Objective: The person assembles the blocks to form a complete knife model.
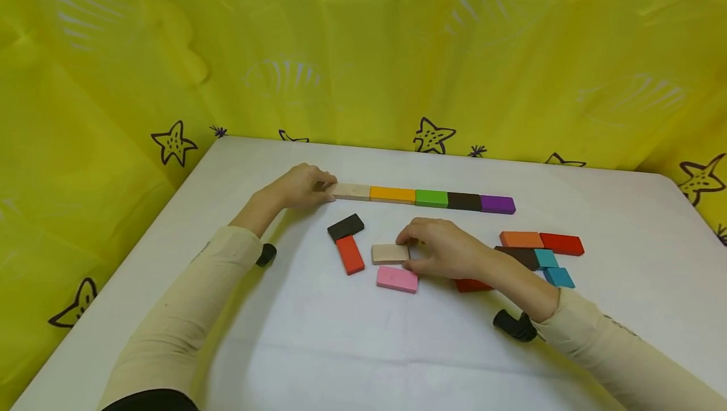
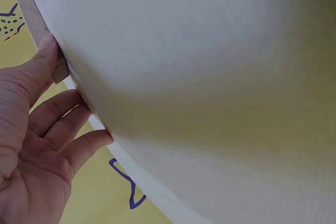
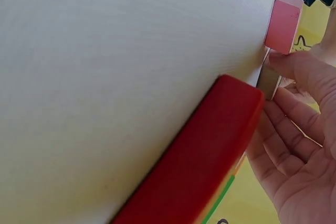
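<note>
A row of coloured wooden blocks runs across the table: plain wood (image 1: 351, 192), yellow-orange (image 1: 392, 195), green (image 1: 431, 199), dark brown (image 1: 464, 201) and purple (image 1: 498, 204). At the row's left end my left hand (image 1: 300, 187) pinches the plain block between thumb and forefinger; the left wrist view shows the thumb (image 2: 46, 51) along its side. Nearer to me, my right hand (image 1: 445, 247) grips the right end of another plain wooden block (image 1: 389, 254), which lies flat. Just in front of that block lies a pink block (image 1: 397, 279), close to the right thumb.
Left of the right hand, a black block (image 1: 346, 227) meets a red-orange one (image 1: 349, 255). Under and beyond the right forearm lie orange (image 1: 519, 239), red (image 1: 561, 244), dark brown (image 1: 519, 257) and blue (image 1: 559, 277) blocks. A red block (image 3: 194, 140) looms close to the right wrist camera. Yellow patterned cloth (image 1: 363, 51) hangs behind the white table (image 1: 318, 348).
</note>
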### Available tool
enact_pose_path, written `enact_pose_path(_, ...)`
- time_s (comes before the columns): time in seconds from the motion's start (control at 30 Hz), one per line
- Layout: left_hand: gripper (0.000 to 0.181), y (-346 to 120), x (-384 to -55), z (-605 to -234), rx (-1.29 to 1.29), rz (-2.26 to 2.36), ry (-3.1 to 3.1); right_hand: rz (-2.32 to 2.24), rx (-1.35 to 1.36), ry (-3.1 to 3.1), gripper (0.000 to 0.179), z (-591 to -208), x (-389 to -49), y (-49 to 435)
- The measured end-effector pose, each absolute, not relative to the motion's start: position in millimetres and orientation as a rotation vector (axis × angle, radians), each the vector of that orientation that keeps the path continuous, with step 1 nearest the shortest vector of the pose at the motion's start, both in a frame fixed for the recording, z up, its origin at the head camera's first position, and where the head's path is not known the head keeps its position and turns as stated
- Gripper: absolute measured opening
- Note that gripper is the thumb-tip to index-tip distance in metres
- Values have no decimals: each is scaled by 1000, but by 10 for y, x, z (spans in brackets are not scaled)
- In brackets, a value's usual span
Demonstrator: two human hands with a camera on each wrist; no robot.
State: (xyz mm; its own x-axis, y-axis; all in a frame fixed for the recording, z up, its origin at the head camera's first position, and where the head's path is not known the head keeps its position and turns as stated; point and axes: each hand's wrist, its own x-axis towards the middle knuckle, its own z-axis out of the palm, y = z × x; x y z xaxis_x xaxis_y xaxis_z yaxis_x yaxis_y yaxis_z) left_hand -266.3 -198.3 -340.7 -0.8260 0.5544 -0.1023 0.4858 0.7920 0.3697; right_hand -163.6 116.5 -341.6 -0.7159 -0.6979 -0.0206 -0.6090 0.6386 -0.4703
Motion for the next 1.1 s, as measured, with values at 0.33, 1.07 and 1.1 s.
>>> enact_pose_path(0.33, 33, -1966, -2647, -3399, 799, 496, 2769, -707, -999, 2692, 25, -3427, -1629, 1220)
enact_pose_path(1.07, 31, -1972, -2649, -3409, 826, 471, 2783, -799, -746, 2828, 30, -3374, -1881, 1397)
enact_pose_path(1.1, 31, -1973, -2646, -3406, 825, 474, 2783, -795, -743, 2830, 30, -3374, -1895, 1402)
